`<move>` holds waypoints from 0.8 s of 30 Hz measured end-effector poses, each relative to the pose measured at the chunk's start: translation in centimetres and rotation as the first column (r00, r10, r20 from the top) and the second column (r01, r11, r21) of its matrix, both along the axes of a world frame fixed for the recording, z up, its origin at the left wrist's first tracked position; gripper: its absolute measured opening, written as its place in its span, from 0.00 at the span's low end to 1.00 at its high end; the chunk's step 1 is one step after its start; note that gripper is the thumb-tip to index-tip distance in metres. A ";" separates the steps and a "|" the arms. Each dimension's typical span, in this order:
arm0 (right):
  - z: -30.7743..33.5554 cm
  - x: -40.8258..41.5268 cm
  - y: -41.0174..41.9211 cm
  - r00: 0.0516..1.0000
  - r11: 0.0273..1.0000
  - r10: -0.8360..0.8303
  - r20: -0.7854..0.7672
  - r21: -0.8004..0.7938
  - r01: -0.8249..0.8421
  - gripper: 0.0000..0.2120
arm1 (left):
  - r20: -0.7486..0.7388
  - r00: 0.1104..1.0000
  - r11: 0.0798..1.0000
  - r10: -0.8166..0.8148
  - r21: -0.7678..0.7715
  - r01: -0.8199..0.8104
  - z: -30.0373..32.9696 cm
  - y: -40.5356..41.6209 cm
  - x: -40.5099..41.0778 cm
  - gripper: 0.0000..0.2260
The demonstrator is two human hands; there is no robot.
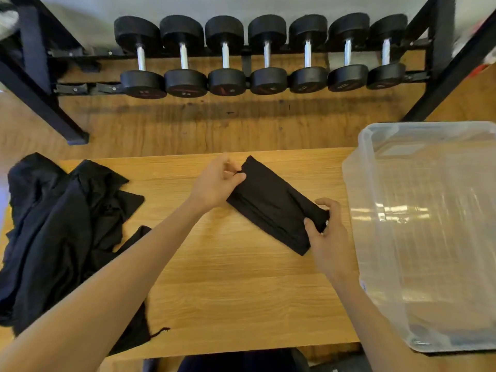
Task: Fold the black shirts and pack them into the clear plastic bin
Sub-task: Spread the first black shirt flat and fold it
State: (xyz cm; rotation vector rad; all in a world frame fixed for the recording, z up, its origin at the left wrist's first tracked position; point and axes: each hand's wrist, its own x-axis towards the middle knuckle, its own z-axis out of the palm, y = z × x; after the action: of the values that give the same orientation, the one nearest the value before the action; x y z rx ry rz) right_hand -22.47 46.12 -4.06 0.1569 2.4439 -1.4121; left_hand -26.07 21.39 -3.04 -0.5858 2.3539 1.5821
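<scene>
A black shirt [271,202], folded into a narrow band, lies slantwise on the wooden table [228,291] at its middle. My left hand [214,183] pinches the band's upper left end. My right hand [328,232] grips its lower right end between thumb and fingers. A heap of unfolded black shirts [59,237] covers the table's left side and hangs over its edge. The clear plastic bin [429,232] stands on the table's right end, just right of my right hand; its walls blur what is inside.
Beyond the table's far edge, a black rack [40,76] on the wooden floor holds a row of several dumbbells [265,55]. Something dark shows below the table's near edge.
</scene>
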 end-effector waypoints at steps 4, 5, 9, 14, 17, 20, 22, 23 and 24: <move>-1.0 0.2 0.8 0.993 0.996 -0.075 -0.096 0.036 0.079 0.14 | -0.114 0.975 0.981 -0.191 -0.057 0.186 -0.9 2.9 -5.0 0.09; -1.3 0.4 0.9 0.990 0.993 -0.096 -0.105 0.064 0.103 0.14 | -0.133 0.962 0.969 -0.240 -0.093 0.229 -1.3 3.6 -6.0 0.10; -2.7 0.9 1.3 0.964 0.970 -0.191 -0.187 0.116 0.215 0.15 | -0.163 0.886 0.888 -0.435 -0.238 0.393 -3.1 6.5 -8.8 0.15; -3.9 1.0 1.0 0.967 0.956 -0.200 -0.159 0.183 0.228 0.22 | -0.177 0.822 0.809 -0.541 -0.376 0.452 -4.6 9.1 -10.8 0.20; -3.9 1.5 0.7 0.972 0.967 -0.155 -0.175 0.173 0.186 0.23 | -0.189 0.785 0.766 -0.591 -0.436 0.472 -5.0 9.9 -11.6 0.21; -4.0 2.1 0.9 0.967 0.958 -0.109 -0.229 0.235 0.163 0.22 | -0.168 0.764 0.730 -0.622 -0.477 0.489 -5.1 10.3 -12.0 0.21; -3.8 2.3 1.0 0.955 0.931 -0.049 -0.294 0.334 0.151 0.22 | -0.159 0.760 0.716 -0.630 -0.499 0.489 -5.2 10.3 -12.0 0.21; -3.7 2.2 1.1 0.942 0.914 -0.001 -0.335 0.382 0.137 0.20 | -0.156 0.758 0.710 -0.633 -0.509 0.487 -5.2 10.3 -11.9 0.21; -3.6 2.1 1.1 0.926 0.900 0.050 -0.373 0.419 0.121 0.19 | -0.156 0.758 0.707 -0.634 -0.516 0.485 -5.3 10.2 -11.9 0.20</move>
State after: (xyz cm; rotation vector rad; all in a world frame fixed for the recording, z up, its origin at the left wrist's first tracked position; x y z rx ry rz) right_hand -20.41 47.22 -7.70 0.0290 3.0686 -0.9457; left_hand -37.92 31.59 -8.31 0.3719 2.7747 0.8979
